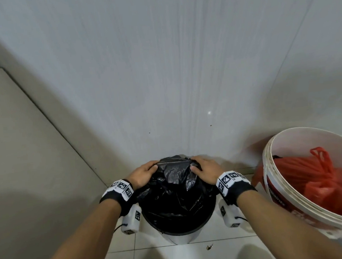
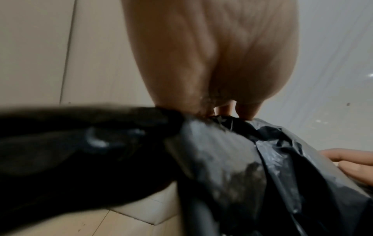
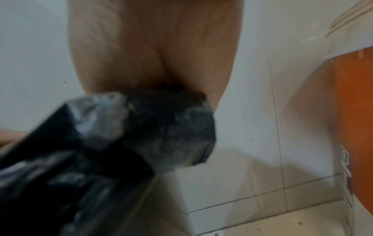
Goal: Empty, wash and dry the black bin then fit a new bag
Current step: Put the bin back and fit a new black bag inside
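Observation:
A round bin [image 1: 179, 233] with a black rim and pale lower body stands on the floor against the wall. A crumpled black plastic bag [image 1: 174, 181] bulges out of its top. My left hand [image 1: 143, 172] grips the bag's upper left edge, fingers curled over the plastic [image 2: 212, 143]. My right hand [image 1: 204, 167] grips the bag's upper right edge, and the plastic [image 3: 161, 127] bunches under its palm. Both hands hold the far part of the bag's mouth stretched between them. The inside of the bin is hidden by the bag.
A large white bucket [image 1: 293, 205] with red lettering stands at the right, holding a tied red plastic bag [image 1: 319, 179]. A grey-white wall [image 1: 172, 68] rises right behind the bin; a beige panel [image 1: 25, 149] is at the left. A small scrap [image 1: 209, 247] lies on the tiled floor.

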A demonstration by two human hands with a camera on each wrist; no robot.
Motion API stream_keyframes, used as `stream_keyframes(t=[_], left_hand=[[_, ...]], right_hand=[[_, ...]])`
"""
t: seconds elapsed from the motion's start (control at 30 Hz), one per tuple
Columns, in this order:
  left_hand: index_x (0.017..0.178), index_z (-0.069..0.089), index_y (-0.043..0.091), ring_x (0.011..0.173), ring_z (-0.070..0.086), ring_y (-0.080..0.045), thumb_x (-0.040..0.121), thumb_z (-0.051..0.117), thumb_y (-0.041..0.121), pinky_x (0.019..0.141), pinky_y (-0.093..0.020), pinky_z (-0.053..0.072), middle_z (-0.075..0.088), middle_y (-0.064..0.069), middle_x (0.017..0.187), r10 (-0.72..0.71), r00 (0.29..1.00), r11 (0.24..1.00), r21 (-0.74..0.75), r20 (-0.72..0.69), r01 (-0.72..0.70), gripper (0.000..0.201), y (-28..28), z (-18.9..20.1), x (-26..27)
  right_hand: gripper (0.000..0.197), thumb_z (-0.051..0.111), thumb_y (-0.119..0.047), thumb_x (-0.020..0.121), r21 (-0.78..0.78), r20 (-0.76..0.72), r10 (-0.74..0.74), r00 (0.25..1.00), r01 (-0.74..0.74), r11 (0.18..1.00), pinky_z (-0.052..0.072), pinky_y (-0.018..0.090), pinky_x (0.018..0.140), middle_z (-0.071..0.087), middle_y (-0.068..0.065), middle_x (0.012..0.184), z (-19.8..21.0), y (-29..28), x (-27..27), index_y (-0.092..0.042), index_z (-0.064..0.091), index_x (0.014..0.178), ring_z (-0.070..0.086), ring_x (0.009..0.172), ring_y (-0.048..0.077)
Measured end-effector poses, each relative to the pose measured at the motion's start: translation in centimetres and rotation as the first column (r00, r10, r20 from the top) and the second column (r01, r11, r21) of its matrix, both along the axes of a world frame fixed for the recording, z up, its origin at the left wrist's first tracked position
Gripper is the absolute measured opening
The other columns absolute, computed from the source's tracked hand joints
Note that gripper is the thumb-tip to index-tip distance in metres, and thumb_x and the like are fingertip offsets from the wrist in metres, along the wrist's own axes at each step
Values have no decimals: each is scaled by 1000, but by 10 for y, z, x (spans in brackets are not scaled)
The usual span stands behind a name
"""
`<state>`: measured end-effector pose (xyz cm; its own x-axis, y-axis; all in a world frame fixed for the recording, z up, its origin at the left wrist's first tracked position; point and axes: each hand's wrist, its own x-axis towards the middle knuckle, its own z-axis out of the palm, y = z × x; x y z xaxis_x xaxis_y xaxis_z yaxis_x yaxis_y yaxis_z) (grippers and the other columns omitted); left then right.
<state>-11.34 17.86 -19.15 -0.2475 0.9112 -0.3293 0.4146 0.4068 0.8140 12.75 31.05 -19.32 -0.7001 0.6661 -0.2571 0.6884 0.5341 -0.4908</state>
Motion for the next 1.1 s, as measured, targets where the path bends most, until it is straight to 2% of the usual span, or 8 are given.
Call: stream_keyframes(t=[0.17,0.3,0.4,0.53,0.7,0.83,0.97,1.1], left_hand=[[116,61,18,123,56,-25,107,36,21,114,-39,35,64,-9,126,29,993,999,-29,115,-26,27,-5,-10,-5],[120,62,20,120,56,-17,105,40,18,114,-34,34,63,-2,127,-10,998,1000,24,69,8,26,-5,-10,-7],[118,57,41,114,60,-14,101,51,15,107,-29,41,65,4,118,-34,999,994,104,-22,36,32,-4,-10,-13],[111,58,47,97,68,-12,96,58,10,97,-30,51,70,6,111,-15,994,975,221,-112,40,40,-8,-12,-14],[122,63,37,115,62,-14,101,50,21,107,-35,44,68,5,122,-41,997,994,98,-69,48,29,-7,-19,-16],[117,63,20,113,59,-17,104,43,30,106,-31,40,67,-1,119,-52,995,998,-35,-89,49,26,-7,-19,-11],[102,63,22,105,61,-15,105,41,26,105,-32,42,68,2,106,-30,1000,999,-13,6,30,24,-13,-24,-12],[116,67,13,112,59,-14,105,41,33,105,-26,38,66,2,117,30,999,997,-73,23,-28,35,-26,-22,-13]], right_hand=[[47,38,-42,102,-79,-11,-11,1000,10,997,37,31,106,49,3,145,-6,3,0,-27,40,146,49,131,25],[26,53,-31,97,139,-364,-199,910,265,954,47,28,93,71,-2,112,-8,1,12,-22,67,116,65,105,17],[21,59,-16,90,197,-519,-191,833,334,922,48,23,93,71,-10,102,0,3,15,-23,69,107,65,96,8],[28,52,-13,88,216,-368,-62,928,150,965,50,31,94,73,-13,102,1,7,8,-31,72,97,67,96,10],[38,42,-21,102,13,-186,0,983,3,1000,29,22,110,53,-5,142,0,1,-2,-26,52,138,47,132,14],[44,30,-36,105,-101,-37,5,999,-8,995,22,29,118,39,-3,153,-1,4,-11,-28,37,148,35,142,18],[61,23,-57,100,-167,177,-45,983,75,983,31,32,111,49,10,145,-2,4,4,-21,47,142,44,134,27],[46,34,-58,97,-131,9,-122,992,123,984,44,30,90,70,4,108,-4,-9,39,-28,67,110,63,105,24]])
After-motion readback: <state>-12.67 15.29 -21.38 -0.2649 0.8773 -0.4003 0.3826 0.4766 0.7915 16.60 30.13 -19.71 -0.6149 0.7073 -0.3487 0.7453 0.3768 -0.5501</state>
